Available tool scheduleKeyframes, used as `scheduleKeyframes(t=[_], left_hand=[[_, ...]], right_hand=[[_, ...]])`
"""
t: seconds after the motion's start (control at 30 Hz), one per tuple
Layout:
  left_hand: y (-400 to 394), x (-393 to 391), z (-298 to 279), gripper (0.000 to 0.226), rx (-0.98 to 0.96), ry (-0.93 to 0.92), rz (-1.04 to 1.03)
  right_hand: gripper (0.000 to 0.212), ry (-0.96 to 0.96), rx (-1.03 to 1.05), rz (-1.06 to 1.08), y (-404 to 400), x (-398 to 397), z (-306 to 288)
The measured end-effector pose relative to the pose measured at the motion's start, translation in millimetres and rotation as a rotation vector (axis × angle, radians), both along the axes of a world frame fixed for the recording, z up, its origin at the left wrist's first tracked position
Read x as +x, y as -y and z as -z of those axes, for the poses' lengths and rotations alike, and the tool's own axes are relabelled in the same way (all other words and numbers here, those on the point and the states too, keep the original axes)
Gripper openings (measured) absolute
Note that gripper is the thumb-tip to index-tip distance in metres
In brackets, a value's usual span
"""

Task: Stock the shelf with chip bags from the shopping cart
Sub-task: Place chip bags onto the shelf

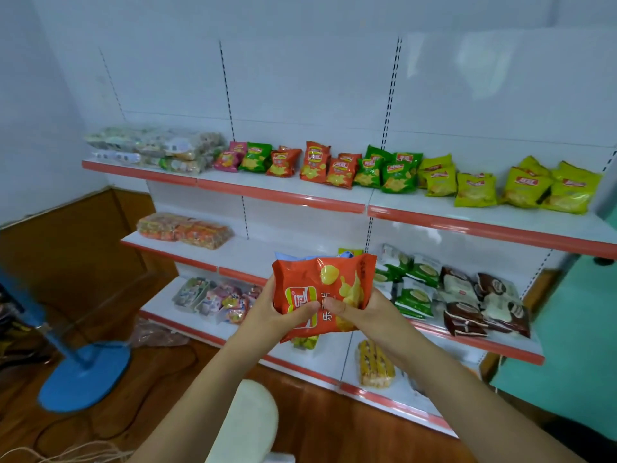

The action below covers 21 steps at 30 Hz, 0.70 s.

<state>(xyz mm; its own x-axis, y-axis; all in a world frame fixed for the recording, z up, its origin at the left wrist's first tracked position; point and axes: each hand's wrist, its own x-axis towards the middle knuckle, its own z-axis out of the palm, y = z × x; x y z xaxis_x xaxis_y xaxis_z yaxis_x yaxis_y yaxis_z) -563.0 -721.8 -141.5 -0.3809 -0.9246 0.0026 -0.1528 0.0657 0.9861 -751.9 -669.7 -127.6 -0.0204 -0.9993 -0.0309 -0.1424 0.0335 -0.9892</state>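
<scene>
I hold a red chip bag (320, 292) in front of the shelf unit with both hands. My left hand (273, 312) grips its left side and my right hand (367, 315) grips its right side, thumbs pressed on the front. The top shelf (300, 195) carries rows of chip bags: red bags (314, 162), green bags (384, 172) and yellow bags (474, 190). The shopping cart is not in view.
Lower shelves (500, 345) hold packaged snacks and cakes. A blue fan base (83, 375) with a cable stands on the wooden floor at the left. A white rounded object (247, 422) sits below my arms. A teal wall (574, 329) is on the right.
</scene>
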Motion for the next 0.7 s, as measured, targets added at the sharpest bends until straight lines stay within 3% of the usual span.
scheduleKeyframes(t=[0.37,0.5,0.63,0.7], left_hand=[[171.5,-27.3,22.4,0.065,0.039,0.155,0.118],[228.2,-49.0,36.2,0.054,0.031,0.227,0.162],[288.9,-75.6,62.4,0.057,-0.041,0.373,0.269],[318.4,-95.6,76.8,0.066,-0.08,0.485,0.354]], right_hand=[[0.055,0.054,0.148,0.038,153.5,-30.6,35.1],[0.072,0.034,0.175,0.083,202.6,-65.2,55.1],[0.114,-0.365,0.139,0.104,254.2,-111.9,73.2],[0.121,-0.59,0.093,0.015,281.9,-131.5,84.1]])
